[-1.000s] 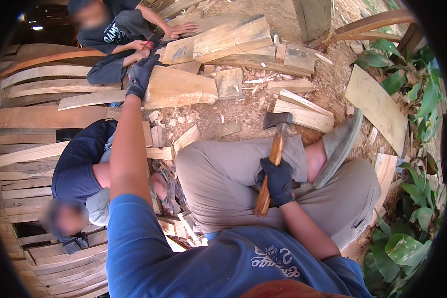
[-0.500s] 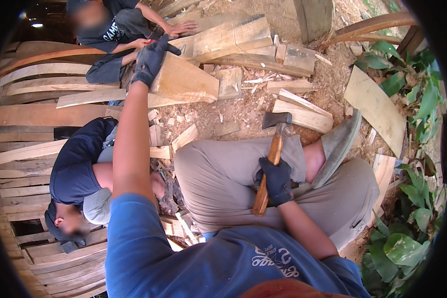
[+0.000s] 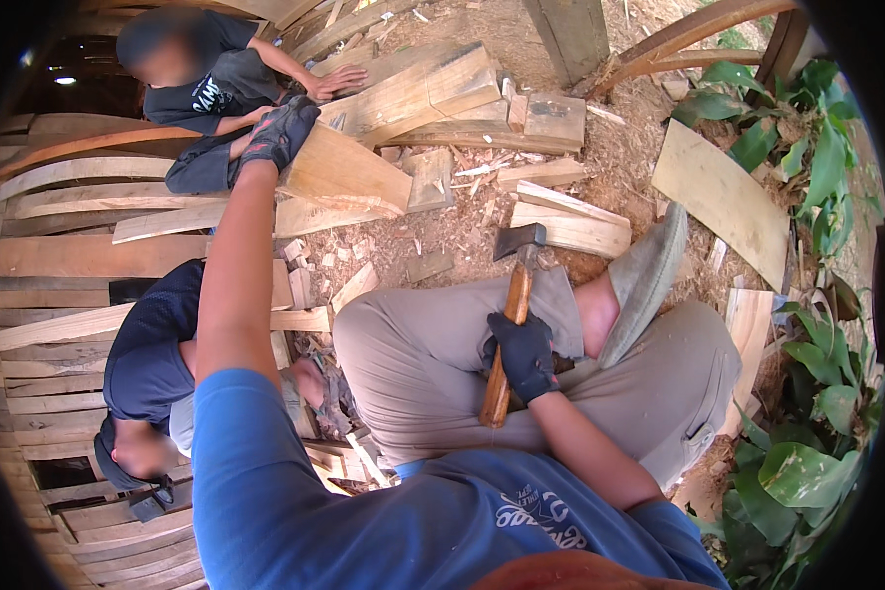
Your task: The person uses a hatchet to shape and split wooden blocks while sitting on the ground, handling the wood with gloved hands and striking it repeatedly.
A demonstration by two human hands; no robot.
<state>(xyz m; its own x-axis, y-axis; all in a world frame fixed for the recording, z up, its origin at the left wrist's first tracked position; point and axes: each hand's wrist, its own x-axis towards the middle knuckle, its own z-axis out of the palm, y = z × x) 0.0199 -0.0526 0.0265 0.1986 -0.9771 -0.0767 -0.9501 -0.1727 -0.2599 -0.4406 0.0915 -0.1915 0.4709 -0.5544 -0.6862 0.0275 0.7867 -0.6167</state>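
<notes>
My right hand, in a dark glove, is closed round the wooden handle of a hatchet. The hatchet lies across my folded legs, its dark metal head pointing away from me. Stretched out to the far left, my gloved left hand is closed over the upper end of a thick, tapered wooden block. Its fingertips are partly hidden. Just beyond it, a co-worker's bare hand rests flat by a long sawn timber.
A second person sits on my left by a slatted wooden surface. Split wood and chips cover the ground ahead. A thin board lies to the right, near leafy plants. A post stands at the back.
The view has shifted slightly. My left hand's fingers, stretched out before, are now bent over the end of the block. My right hand still holds the hatchet across my legs.
</notes>
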